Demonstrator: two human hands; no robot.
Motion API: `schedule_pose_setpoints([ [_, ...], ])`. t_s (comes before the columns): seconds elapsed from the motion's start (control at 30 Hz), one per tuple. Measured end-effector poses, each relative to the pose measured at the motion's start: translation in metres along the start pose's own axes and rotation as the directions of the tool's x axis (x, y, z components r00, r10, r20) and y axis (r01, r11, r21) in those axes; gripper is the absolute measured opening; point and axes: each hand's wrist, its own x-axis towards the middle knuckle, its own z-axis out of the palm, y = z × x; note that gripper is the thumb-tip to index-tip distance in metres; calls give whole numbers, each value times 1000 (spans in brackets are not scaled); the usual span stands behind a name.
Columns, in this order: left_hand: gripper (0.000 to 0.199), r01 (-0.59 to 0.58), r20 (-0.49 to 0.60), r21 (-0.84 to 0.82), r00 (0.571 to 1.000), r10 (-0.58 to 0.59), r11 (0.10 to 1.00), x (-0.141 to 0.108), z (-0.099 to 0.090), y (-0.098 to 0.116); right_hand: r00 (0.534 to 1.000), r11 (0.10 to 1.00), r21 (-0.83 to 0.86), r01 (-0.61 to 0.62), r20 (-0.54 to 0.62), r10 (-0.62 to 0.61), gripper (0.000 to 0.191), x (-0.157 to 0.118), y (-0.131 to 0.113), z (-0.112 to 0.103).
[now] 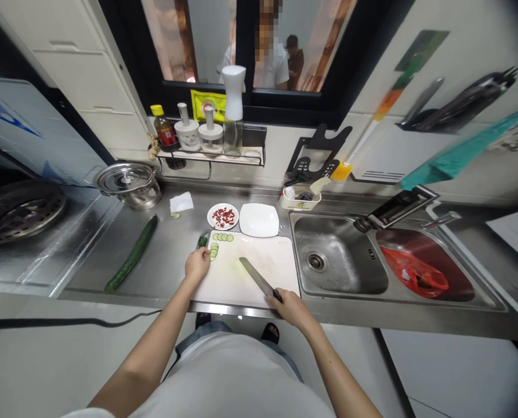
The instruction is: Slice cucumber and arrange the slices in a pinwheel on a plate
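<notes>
The right grip (290, 307) is wrapped round the black handle of the knife (259, 280), whose blade lies low over the cutting board (228, 287), pointing away and to the left. The left grip (198, 264) has its fingers curled in beside the cucumber slices (214, 251) at the board's left edge; whether it pinches one, I cannot tell. The slices lie in two short overlapping rows near the board's far left corner, with a dark-skinned cucumber piece (203, 239) just beside them. They look light, wet and slippery, and would likely bend or tear if squeezed, so a gentle pinch at the rims should suit; the knife looks stiff and is best held by its handle alone. Beyond the board sit a saucer of chopped red bits (223, 217) and a white plate (259, 219); farther left, a whole cucumber (132, 255), probably firm and heavier, lies on the steel desk (89, 270). On the rack, the yellow packet (198, 105) and the bottle (165, 130) with a red label carry print too small to read.
</notes>
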Motion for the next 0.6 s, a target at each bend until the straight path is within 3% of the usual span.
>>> schedule_pose_setpoints([
  [0.23, 23, -57, -69, -21, 996, 56, 998, -2, 1, 8, 1000, 1000, 13, -24, -8, 24, 34, -2, 0, 0],
  [0.37, 24, -157, -86, -38, 984, 154, 987, 5, 0, 29, 999, 999, 32, -39, -24, 40, 35, -2, 1, -1],
  [0.6, 31, -194, -4, 62, 981, 194, 979, 27, 6, 71, 996, 999, 33, -43, -71, 45, 34, -1, 4, 0],
])
